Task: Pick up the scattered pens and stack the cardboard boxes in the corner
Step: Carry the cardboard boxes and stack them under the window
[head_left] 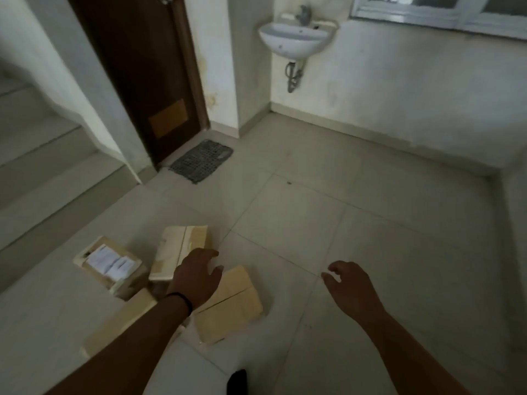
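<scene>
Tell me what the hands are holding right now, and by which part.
Nothing. The left hand hovers over the cardboard boxes, fingers loosely spread; the right hand hangs loosely curled above the bare floor.

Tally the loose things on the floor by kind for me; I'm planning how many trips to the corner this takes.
Tan cardboard boxes: 4 (one bearing a white paper label, one upright, one flat by the left hand, one long under the left forearm)
Dark grey mesh door mat: 1
Pens: 0 in view
Total: 5
</scene>
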A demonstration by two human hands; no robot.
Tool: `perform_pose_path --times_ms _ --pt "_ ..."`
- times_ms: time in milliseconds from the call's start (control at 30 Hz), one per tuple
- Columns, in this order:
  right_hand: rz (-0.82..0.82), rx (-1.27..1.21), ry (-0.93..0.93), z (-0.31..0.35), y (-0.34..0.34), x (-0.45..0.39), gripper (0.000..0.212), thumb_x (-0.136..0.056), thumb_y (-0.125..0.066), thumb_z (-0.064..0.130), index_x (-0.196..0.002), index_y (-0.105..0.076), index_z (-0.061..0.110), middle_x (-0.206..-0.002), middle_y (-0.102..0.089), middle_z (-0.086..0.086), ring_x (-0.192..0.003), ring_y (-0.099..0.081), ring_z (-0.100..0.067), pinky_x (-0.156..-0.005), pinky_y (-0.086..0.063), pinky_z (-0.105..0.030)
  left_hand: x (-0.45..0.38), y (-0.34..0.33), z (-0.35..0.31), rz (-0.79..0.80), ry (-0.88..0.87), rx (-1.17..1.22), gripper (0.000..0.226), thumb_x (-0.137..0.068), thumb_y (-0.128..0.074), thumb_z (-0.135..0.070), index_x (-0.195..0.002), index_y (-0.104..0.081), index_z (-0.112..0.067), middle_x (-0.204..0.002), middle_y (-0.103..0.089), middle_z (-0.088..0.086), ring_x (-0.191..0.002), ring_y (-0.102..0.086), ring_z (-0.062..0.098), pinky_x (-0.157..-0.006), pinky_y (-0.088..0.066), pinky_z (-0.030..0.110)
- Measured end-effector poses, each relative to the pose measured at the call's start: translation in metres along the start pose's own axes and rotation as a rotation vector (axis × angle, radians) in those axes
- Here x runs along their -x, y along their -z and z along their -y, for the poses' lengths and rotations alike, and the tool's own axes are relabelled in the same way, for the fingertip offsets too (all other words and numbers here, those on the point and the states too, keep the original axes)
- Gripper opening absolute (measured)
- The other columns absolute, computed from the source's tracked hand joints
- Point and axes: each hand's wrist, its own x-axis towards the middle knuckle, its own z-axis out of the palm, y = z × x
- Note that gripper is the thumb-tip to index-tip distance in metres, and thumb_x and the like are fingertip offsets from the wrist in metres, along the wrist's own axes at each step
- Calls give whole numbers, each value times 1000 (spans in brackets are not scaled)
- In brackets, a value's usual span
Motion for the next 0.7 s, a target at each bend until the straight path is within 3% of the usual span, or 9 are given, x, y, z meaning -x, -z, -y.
perform_pose_path --times_ms 233,367,600,700 --pt "117 9 21 54 -44 -5 32 -91 -58 29 -118 -60 13 -116 -58 -9 -91 -52 -13 -83 -37 -20 16 21 74 4 195 108 38 -87 -60 -22 -124 -56 -11 -122 -57 10 -110 -54 24 -85 -36 22" --pt "150 9 -31 85 -76 -21 35 -91 -58 29 -121 -59 11 -120 -61 -11 -106 -59 -20 -86 -39 -22 2 31 116 54 248 190 42 -87 -62 -26 -125 -55 -10 -124 -56 11 -111 -55 25 -94 -45 34" --pt "160 5 -109 133 -127 -54 43 -93 -57 30 -130 -54 9 -126 -61 -11 -113 -58 -22 -90 -38 -22 -48 57 170 114 336 300 48 -88 -58 -17 -134 -47 -8 -130 -53 14 -116 -51 26 -97 -41 32" --pt "195 -1 -143 141 -145 -67 45 -93 -56 31 -133 -51 11 -130 -59 -11 -117 -57 -22 -92 -38 -23 -66 57 186 145 374 314 55 -82 -62 -28 -132 -50 -10 -128 -54 12 -116 -53 26 -98 -43 37"
